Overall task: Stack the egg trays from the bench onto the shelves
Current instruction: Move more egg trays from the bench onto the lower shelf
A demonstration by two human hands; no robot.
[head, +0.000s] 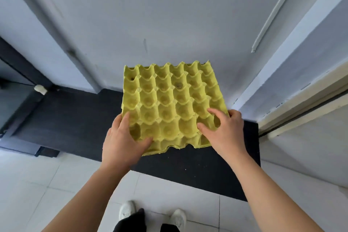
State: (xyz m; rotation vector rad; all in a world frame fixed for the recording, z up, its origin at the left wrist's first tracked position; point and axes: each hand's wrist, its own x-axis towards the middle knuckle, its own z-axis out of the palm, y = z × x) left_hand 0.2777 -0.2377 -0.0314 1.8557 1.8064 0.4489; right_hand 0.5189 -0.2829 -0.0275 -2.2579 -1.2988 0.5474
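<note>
Yellow egg tray [169, 100] held over dark counter [75, 118], cups up. Near left corner gripped by left hand [120, 145], thumb on top; near right corner gripped by right hand [224, 132], fingers curled over cups.

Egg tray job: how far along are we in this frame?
Done: nothing checkable; no shelf or stacked trays are in view. In hand: one yellow egg tray, with the left hand and right hand each keeping a grip on a near corner, over the dark bench. Left: getting this tray onto a shelf; no other trays show on the bench.
</note>
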